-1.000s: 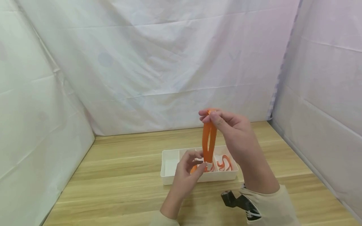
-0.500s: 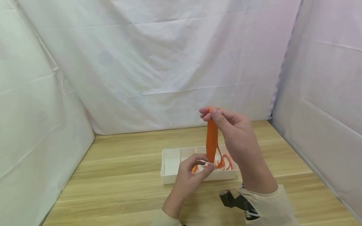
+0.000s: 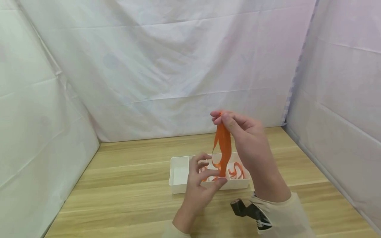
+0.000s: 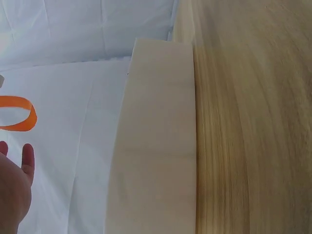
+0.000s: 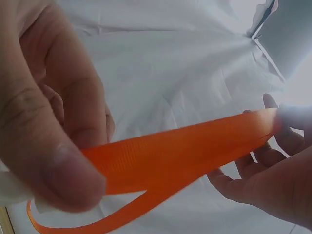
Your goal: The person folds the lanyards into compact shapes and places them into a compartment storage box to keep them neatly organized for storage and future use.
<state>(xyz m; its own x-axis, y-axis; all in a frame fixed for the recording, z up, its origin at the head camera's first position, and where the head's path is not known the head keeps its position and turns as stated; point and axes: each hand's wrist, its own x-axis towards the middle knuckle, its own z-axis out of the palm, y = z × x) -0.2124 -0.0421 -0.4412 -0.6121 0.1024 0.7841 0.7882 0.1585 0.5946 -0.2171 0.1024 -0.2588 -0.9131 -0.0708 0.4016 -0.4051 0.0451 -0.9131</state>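
An orange ribbon hangs in loops between the hands, above the white divided box. My right hand pinches the ribbon's upper end between thumb and fingers. Below it, my left hand pinches the lower end between thumb and forefinger, its other fingers spread. In the right wrist view the left hand fills the left side and the right hand is at the right edge. Something pale shows beside the left thumb; I cannot tell what. A ribbon loop dangles near the left fingers in the left wrist view.
Inside the box's right compartment lie curled orange-and-white strips; more orange shows in the middle, partly hidden by the left hand. The box stands on a wooden table. White cloth encloses the back and sides.
The left hand has shifted slightly right and its fingers have spread. The ribbon has turned; a narrow loop that hung on its right half a second ago now hangs on its left.
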